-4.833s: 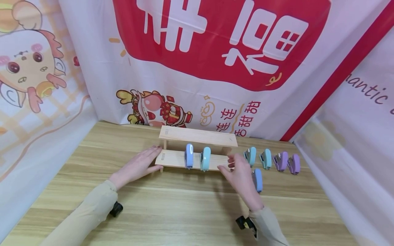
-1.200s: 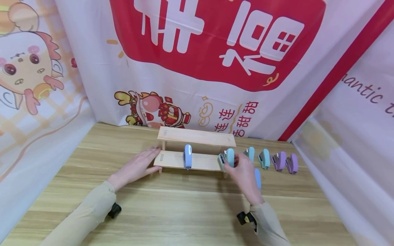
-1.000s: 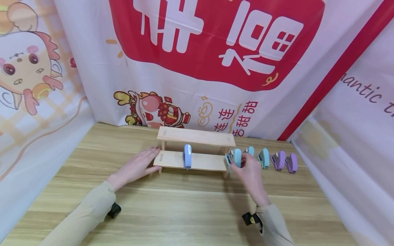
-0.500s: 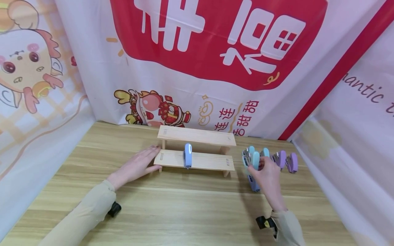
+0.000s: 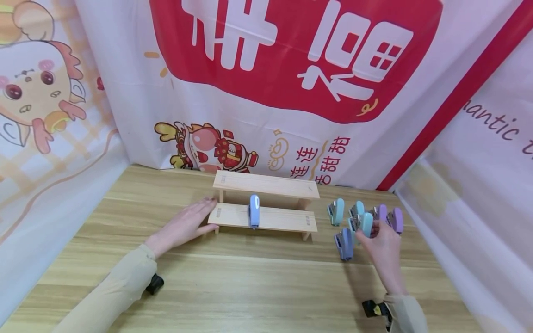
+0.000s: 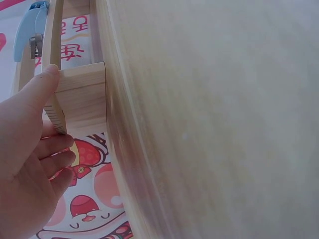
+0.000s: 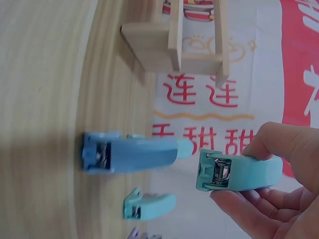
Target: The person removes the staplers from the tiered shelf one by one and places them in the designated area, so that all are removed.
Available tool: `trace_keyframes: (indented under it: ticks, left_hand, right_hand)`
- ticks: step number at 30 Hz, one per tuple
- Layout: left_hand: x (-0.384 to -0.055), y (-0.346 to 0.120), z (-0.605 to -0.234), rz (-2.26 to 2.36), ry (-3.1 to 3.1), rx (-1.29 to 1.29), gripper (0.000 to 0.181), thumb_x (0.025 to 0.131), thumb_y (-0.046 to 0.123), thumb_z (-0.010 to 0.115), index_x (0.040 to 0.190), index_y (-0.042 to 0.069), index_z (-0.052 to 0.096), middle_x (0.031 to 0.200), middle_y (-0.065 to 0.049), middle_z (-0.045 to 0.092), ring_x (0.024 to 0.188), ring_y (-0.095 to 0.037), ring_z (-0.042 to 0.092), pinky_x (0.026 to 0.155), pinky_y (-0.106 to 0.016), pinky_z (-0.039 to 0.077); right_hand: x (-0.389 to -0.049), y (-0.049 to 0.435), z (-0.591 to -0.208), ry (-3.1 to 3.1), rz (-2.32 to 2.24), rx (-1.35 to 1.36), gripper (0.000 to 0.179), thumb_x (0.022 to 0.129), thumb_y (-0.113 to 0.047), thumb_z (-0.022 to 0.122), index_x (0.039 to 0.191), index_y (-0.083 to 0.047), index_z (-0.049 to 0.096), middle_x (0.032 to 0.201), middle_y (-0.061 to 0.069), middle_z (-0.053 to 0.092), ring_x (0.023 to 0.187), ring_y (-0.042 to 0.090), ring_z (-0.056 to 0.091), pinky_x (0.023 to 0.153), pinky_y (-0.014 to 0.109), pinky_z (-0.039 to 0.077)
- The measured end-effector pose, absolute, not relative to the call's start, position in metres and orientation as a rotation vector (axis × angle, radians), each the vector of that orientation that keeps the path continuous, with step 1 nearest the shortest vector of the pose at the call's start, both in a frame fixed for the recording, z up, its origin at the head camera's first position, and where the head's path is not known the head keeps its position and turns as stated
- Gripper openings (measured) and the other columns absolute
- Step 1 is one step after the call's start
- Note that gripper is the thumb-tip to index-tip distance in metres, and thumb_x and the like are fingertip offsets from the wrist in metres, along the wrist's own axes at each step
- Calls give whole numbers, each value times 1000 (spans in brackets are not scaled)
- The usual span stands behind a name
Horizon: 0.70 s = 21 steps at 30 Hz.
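Note:
My right hand (image 5: 382,243) pinches a teal stapler (image 7: 249,173) between thumb and fingers, held over the table at the right. Just left of it a blue stapler (image 5: 344,244) stands on the table. Behind are two more teal staplers (image 5: 338,212), one partly hidden by the held one. Two purple staplers (image 5: 396,220) stand beyond the fingers. Another blue stapler (image 5: 254,212) stands on the lower step of a two-step wooden shelf (image 5: 285,217). My left hand (image 5: 183,227) grips the shelf's left end, its thumb (image 6: 47,79) on the front edge.
The shelf's upper step (image 5: 266,184) rises behind the lower one, near the printed cloth backdrop (image 5: 275,101). Cloth walls border the wooden table (image 5: 250,286) on left and right. A black wrist camera (image 5: 372,309) sits at the right sleeve.
The right hand took the teal stapler from the lower step and carried it rightward, past the blue stapler on the table. The left hand stayed at the shelf's left end.

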<state>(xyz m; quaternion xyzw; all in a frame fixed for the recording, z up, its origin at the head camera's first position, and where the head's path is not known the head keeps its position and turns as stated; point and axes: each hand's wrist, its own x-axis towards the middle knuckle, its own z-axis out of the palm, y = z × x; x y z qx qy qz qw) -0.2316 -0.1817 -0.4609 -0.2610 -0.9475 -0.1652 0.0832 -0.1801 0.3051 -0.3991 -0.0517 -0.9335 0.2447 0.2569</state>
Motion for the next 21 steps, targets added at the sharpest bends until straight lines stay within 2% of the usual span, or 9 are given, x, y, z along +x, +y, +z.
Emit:
trace_keyframes:
  ticks: [8,16,21]
  left_hand:
    - [-231,-181,-462,-480,-2783,-801,76,91,37,71,147,-6,41,149,-27,47,139,-43,46,116,-57,39]
    - [-232,-182,-462,-470,-2788,-801,76,92,37,70,147,-6,41,149,-27,47,139,-43,45,117,-57,39]
    - [-232,-181,-462,-464,-2794,-798,76,92,38,70,147,-5,41,149,-26,47,139,-43,45,116,-57,39]
  right_hand:
    - [-177,325,-409,-2556,645,-217,32,72,-9,76,95,9,65,82,25,70,70,31,65,57,24,47]
    - [-175,337,-415,-2593,640,-266,31,75,-10,77,96,9,65,87,26,71,74,34,66,63,37,54]
    - [-174,343,-418,-2639,657,-319,35,76,-12,76,99,11,63,90,29,69,74,34,65,60,38,54]
